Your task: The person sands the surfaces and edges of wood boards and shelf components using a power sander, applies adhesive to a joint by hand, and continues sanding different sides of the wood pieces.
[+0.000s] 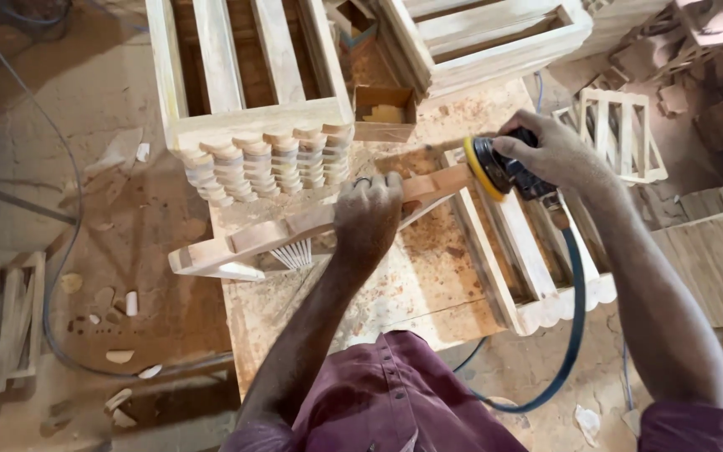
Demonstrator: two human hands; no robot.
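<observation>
My left hand (367,219) grips a long curved wooden piece (244,241) that lies across the dusty workbench (428,285), its left end jutting past the bench edge. My right hand (550,151) holds a black electric sander (504,170) with a yellow disc. The disc presses against the right end of the wooden piece. A blue cable (575,318) runs from the sander down past my right arm.
A slatted wooden frame with a row of turned spindles (269,163) stands at the back of the bench. Another frame (529,268) lies at the right, more are stacked behind (487,38). A small wooden box (385,113) sits between them. Offcuts litter the floor (119,310).
</observation>
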